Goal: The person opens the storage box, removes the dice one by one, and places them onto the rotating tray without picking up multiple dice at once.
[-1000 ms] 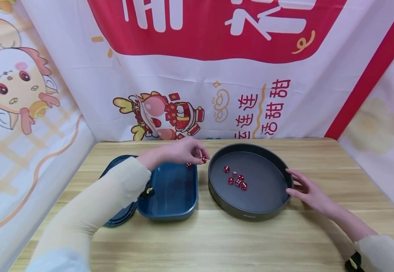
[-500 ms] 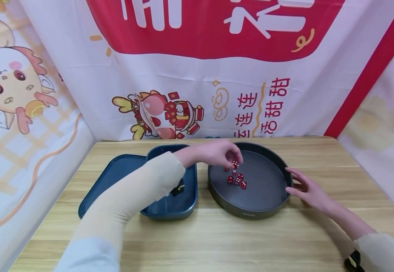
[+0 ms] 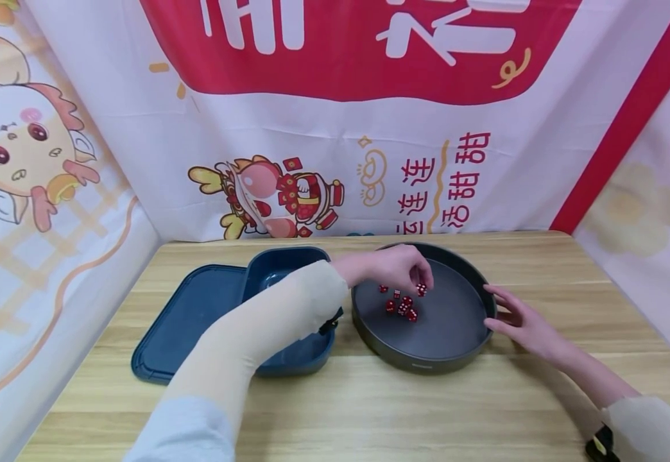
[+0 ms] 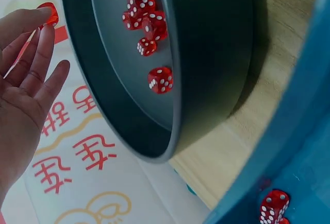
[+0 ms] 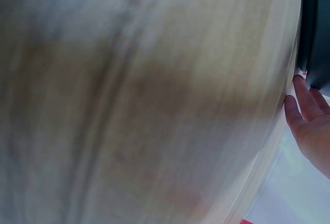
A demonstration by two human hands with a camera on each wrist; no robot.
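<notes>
My left hand [image 3: 398,266] is over the round dark pan [image 3: 445,330], pinching a red die [image 3: 421,290] with white dots between thumb and fingers. The left wrist view shows that pinched die [image 4: 50,14] at the fingertips. Several other red dice [image 3: 403,308] lie grouped on the pan's floor, left of its middle. At the pan's right side, my right hand [image 3: 516,321] touches the rim and outer wall with extended fingers, as the right wrist view also shows. Left of the pan stands a blue rectangular box [image 3: 297,367]; dice [image 4: 274,204] inside it appear in the left wrist view.
A flat blue lid [image 3: 190,327] lies left of the box on the wooden table [image 3: 369,410]. My left forearm hides much of the box and part of the lid. A printed cloth [image 3: 364,115] hangs along the table's back edge.
My left hand has moved right from above the box to above the pan, with the pinched die. The right hand stays at the pan's rim.
</notes>
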